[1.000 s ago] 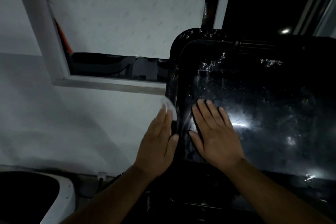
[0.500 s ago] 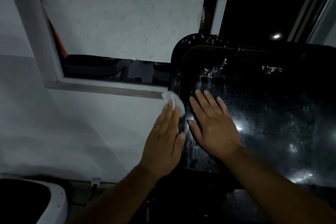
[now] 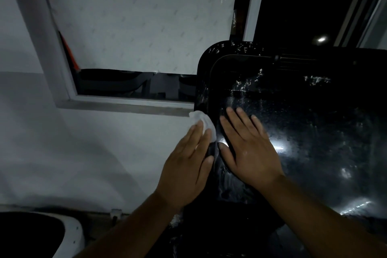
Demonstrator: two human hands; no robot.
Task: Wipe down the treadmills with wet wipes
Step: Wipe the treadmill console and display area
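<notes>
I see a dim gym room: a glossy black treadmill console [image 3: 314, 132] stands beside a white-framed window [image 3: 136, 27].

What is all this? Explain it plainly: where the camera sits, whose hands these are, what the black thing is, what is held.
One camera, worn on a person's head, looks down at their own two hands. The glossy black panel, streaked with smears, seems to be a treadmill's console, beside a white wall and window frame. The left hand presses a white wet wipe flat against the panel's left edge. The right hand lies flat on the panel, holding nothing.
</notes>
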